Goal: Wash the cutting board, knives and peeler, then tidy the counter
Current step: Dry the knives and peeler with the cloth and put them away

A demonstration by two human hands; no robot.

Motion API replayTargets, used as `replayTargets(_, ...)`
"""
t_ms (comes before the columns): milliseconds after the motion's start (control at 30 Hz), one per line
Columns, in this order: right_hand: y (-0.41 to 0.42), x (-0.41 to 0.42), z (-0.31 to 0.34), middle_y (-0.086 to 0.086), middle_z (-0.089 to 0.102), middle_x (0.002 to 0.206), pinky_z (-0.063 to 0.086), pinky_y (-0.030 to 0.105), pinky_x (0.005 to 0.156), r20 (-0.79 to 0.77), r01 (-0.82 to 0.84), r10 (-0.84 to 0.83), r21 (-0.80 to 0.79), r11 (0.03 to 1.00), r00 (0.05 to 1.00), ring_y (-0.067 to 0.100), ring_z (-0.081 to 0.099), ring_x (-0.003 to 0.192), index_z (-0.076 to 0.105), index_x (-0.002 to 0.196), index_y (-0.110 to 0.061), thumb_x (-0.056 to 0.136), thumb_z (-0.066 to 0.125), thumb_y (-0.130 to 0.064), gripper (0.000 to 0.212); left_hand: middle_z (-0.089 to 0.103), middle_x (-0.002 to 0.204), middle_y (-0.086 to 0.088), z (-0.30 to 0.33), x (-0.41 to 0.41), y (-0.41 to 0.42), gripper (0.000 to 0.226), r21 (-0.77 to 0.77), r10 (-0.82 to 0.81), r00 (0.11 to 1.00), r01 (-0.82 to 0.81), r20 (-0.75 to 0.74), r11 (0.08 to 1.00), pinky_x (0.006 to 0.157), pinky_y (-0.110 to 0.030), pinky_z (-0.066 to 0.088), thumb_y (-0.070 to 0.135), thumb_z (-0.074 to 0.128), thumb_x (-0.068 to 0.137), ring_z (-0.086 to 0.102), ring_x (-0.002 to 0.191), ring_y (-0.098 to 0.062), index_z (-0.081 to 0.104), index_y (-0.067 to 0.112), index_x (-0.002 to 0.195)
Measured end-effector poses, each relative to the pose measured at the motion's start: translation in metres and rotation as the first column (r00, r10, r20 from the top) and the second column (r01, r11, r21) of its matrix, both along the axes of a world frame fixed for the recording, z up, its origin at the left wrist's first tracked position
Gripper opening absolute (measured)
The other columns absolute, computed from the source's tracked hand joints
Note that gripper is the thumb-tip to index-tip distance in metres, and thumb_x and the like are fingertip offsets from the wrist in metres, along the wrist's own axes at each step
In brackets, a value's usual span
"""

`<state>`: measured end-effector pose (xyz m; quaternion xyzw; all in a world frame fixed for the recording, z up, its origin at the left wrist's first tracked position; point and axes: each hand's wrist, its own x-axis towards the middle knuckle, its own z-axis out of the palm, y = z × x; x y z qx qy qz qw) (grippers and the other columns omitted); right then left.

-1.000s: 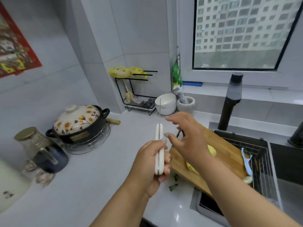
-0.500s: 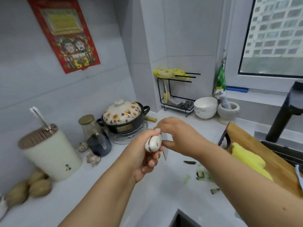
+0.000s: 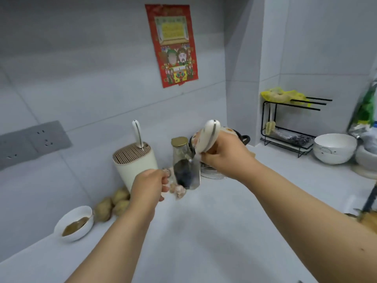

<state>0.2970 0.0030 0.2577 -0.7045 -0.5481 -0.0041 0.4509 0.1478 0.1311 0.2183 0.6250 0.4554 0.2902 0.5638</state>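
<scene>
My right hand (image 3: pixel 221 158) is shut on a white-handled knife (image 3: pixel 210 137), held up with its blurred blade pointing down in front of a glass jar. My left hand (image 3: pixel 151 186) hangs lower and to the left, fingers curled with nothing seen in them. Just left of both hands stands a cream knife block (image 3: pixel 134 160) with a second white-handled knife (image 3: pixel 137 133) stuck in its top. Only a corner of the wooden cutting board (image 3: pixel 369 219) shows at the right edge. The peeler and sink are out of view.
Behind the knife are a gold-lidded glass jar (image 3: pixel 180 152) and a mostly hidden black pot (image 3: pixel 243 137). Garlic (image 3: pixel 179 190), potatoes (image 3: pixel 114 203) and a bowl of brown sauce (image 3: pixel 74 223) lie left. A black rack (image 3: pixel 289 123) and a white bowl (image 3: pixel 334 150) stand right.
The knife has passed from my left hand to my right and now points blade down. The view swung left, away from the cutting board toward the knife block.
</scene>
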Motion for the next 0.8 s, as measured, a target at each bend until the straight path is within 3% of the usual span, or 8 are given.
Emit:
replayTargets(100, 0.032, -0.018, 0.011, -0.014, 0.066, 0.08, 0.053, 0.028, 0.074, -0.132, -0.08, 0.085, 0.046, 0.996, 0.988, 0.003, 0.065, 0.079, 0.059, 0.092, -0.035, 0.082, 0.071, -0.021, 0.021, 0.06, 0.082, -0.007, -0.004, -0.021, 0.033, 0.01, -0.006, 0.072, 0.997, -0.072, 0.0, 0.997, 0.053, -0.027, 0.042, 0.012, 0.058, 0.089, 0.054, 0.066, -0.018, 0.061, 0.01, 0.08)
replayTargets(200, 0.064, -0.033, 0.02, -0.01, 0.068, 0.087, 0.057, 0.04, 0.081, -0.228, -0.128, 0.153, 0.12, 0.984, 0.962, 0.009, 0.069, 0.082, 0.059, 0.095, -0.036, 0.084, 0.071, -0.024, 0.021, 0.062, 0.092, -0.012, -0.009, -0.04, 0.063, 0.012, 0.013, 0.106, 0.994, -0.106, 0.008, 0.994, 0.068, -0.032, 0.047, 0.02, 0.056, 0.089, 0.058, 0.073, -0.026, 0.064, 0.011, 0.092)
replayTargets(267, 0.085, -0.04, 0.026, -0.008, 0.068, 0.093, 0.056, 0.045, 0.083, -0.273, -0.149, 0.19, 0.163, 0.975, 0.943, 0.012, 0.069, 0.084, 0.06, 0.099, -0.032, 0.084, 0.071, -0.021, 0.021, 0.066, 0.11, -0.02, -0.018, -0.049, 0.087, 0.029, 0.03, 0.108, 0.994, -0.107, -0.023, 0.994, 0.082, -0.044, 0.051, 0.034, 0.055, 0.083, 0.064, 0.094, -0.038, 0.066, 0.016, 0.103)
replayTargets(367, 0.119, -0.048, 0.034, -0.004, 0.068, 0.096, 0.056, 0.045, 0.084, -0.298, -0.171, 0.235, 0.225, 0.959, 0.925, 0.013, 0.069, 0.089, 0.062, 0.095, -0.027, 0.082, 0.071, -0.016, 0.019, 0.063, 0.124, -0.013, -0.054, -0.057, 0.147, 0.042, 0.005, 0.062, 0.994, -0.062, -0.093, 0.998, 0.082, -0.05, 0.051, 0.04, 0.057, 0.075, 0.063, 0.11, -0.038, 0.061, 0.038, 0.116)
replayTargets(467, 0.149, -0.054, 0.039, -0.005, 0.067, 0.092, 0.055, 0.047, 0.08, -0.279, -0.141, 0.209, 0.246, 0.959, 0.937, 0.017, 0.066, 0.091, 0.062, 0.084, -0.03, 0.076, 0.068, -0.003, 0.028, 0.065, 0.126, 0.0, -0.102, -0.057, 0.214, 0.052, -0.007, 0.016, 0.993, -0.017, -0.118, 1.0, 0.094, -0.065, 0.044, 0.041, 0.061, 0.072, 0.06, 0.119, -0.033, 0.052, 0.058, 0.119)
replayTargets(600, 0.18, -0.058, 0.041, -0.001, 0.066, 0.091, 0.054, 0.049, 0.076, -0.273, -0.114, 0.184, 0.253, 0.961, 0.944, 0.024, 0.063, 0.09, 0.063, 0.081, -0.028, 0.071, 0.062, 0.002, 0.032, 0.055, 0.137, 0.015, -0.088, -0.055, 0.218, 0.057, 0.034, -0.083, 0.988, 0.088, -0.127, 0.996, 0.106, -0.046, 0.042, 0.041, 0.053, 0.077, 0.053, 0.127, -0.015, 0.039, 0.062, 0.129)
replayTargets(733, 0.201, -0.059, 0.041, 0.004, 0.067, 0.092, 0.055, 0.049, 0.075, -0.297, -0.117, 0.188, 0.242, 0.963, 0.936, 0.025, 0.064, 0.089, 0.066, 0.084, -0.021, 0.069, 0.062, 0.002, 0.028, 0.032, 0.154, 0.011, -0.056, -0.05, 0.197, 0.071, 0.076, -0.152, 0.975, 0.167, -0.164, 0.983, 0.118, -0.039, 0.026, 0.038, 0.044, 0.081, 0.032, 0.142, -0.014, 0.028, 0.037, 0.15)
replayTargets(800, 0.208, -0.06, 0.039, 0.004, 0.067, 0.091, 0.056, 0.048, 0.074, -0.285, -0.125, 0.187, 0.225, 0.966, 0.94, 0.026, 0.064, 0.087, 0.067, 0.085, -0.019, 0.068, 0.061, 0.002, 0.027, 0.029, 0.155, 0.007, -0.049, -0.047, 0.191, 0.063, 0.101, -0.151, 0.968, 0.174, -0.198, 0.98, 0.117, -0.03, 0.022, 0.031, 0.043, 0.093, 0.027, 0.144, -0.016, 0.022, 0.03, 0.153)
